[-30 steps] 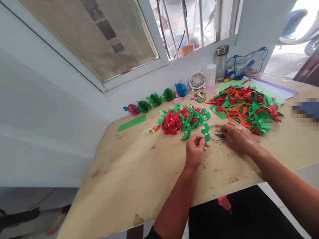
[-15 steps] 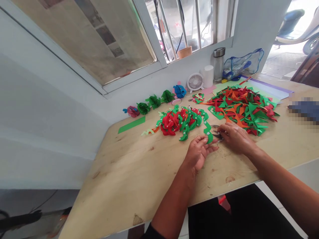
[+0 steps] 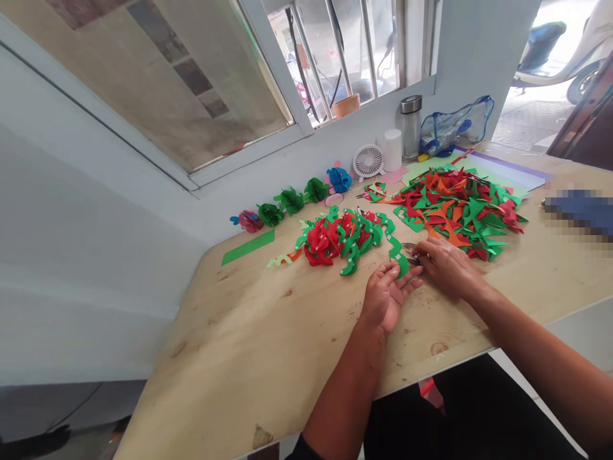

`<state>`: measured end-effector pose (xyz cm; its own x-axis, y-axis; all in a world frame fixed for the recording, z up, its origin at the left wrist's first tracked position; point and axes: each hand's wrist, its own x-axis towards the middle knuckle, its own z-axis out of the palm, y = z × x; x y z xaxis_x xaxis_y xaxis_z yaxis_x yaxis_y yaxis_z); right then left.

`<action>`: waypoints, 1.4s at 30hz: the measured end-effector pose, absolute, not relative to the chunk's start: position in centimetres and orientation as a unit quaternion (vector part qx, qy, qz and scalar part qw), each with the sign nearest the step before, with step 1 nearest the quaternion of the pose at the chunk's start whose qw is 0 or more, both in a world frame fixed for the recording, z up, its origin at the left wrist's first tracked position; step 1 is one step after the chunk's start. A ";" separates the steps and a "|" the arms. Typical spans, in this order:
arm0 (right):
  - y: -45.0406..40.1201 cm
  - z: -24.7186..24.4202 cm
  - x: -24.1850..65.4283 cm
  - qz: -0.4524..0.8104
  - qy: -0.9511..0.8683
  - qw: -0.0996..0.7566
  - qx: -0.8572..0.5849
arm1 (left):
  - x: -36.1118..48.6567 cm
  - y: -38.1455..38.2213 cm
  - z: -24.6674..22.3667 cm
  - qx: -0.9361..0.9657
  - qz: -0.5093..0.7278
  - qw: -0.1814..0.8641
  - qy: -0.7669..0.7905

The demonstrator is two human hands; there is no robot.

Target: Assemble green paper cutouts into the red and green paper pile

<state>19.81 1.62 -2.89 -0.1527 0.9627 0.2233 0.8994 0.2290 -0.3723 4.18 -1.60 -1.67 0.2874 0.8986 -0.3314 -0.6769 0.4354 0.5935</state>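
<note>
My left hand (image 3: pixel 387 292) pinches the near end of a wavy green paper strip (image 3: pixel 393 246) dotted with small white squares. The strip curls back to a heap of linked red and green paper pieces (image 3: pixel 330 239), also dotted with white. Close by on the right, my right hand (image 3: pixel 445 263) has its fingers closed around a pair of metal scissors (image 3: pixel 410 253), whose handle is mostly hidden under the fingers. Beyond that hand lies a larger pile of red, green and orange paper scraps (image 3: pixel 460 211).
Along the wall stand green paper flowers (image 3: pixel 291 200), a small white fan (image 3: pixel 368 161), a white cylinder (image 3: pixel 392 149), a glass bottle (image 3: pixel 410 131) and a clear blue-edged pouch (image 3: pixel 454 128). A flat green strip (image 3: pixel 248 247) lies on the left of the wooden table (image 3: pixel 230 345).
The view has shifted slightly. My right hand has moved a little closer to the left hand and covers more of the scissors; the left still pinches the green strip.
</note>
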 end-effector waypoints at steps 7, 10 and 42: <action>1.6 -2.8 19.7 0.097 -0.742 0.213 -0.628 | 5.0 -1.9 -2.0 0.148 0.523 0.782 0.303; 1.6 -3.0 19.6 0.098 -0.734 0.213 -0.637 | 5.1 -1.9 -2.2 0.146 0.530 0.780 0.299; 1.5 -2.9 19.5 0.096 -0.731 0.215 -0.640 | 5.4 -1.9 -2.3 0.165 0.547 0.755 0.321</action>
